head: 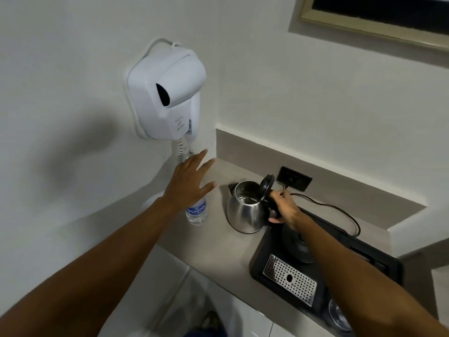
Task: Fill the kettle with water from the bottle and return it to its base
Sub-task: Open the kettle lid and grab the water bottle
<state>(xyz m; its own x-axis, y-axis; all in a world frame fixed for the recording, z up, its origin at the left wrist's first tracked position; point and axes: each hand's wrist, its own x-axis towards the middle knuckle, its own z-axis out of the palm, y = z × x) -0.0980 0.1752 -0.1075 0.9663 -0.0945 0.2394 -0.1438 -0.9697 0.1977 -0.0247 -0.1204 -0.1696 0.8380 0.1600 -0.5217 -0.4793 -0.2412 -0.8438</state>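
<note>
Grey counter [218,239] tucked in a white-walled corner, that's the setting. Steel kettle [245,210] sits right on the counter with its black lid [266,184] flipped up, off its round base [297,242]. The right hand [283,207] is wrapped tight around the kettle's black handle. That base is just behind and below the gripping wrist, on a black tray [262,259] with a perforated metal drip plate [290,279]. A black cord [340,210] runs past the right hand to a dark wall socket [295,180]. Over on the other side of the kettle, the left hand [188,182] hovers with fingers spread wide, holding nothing, directly over the water bottle [196,211], which stands upright. Up above that hand there's a white wall-mounted hair dryer [165,93].
</note>
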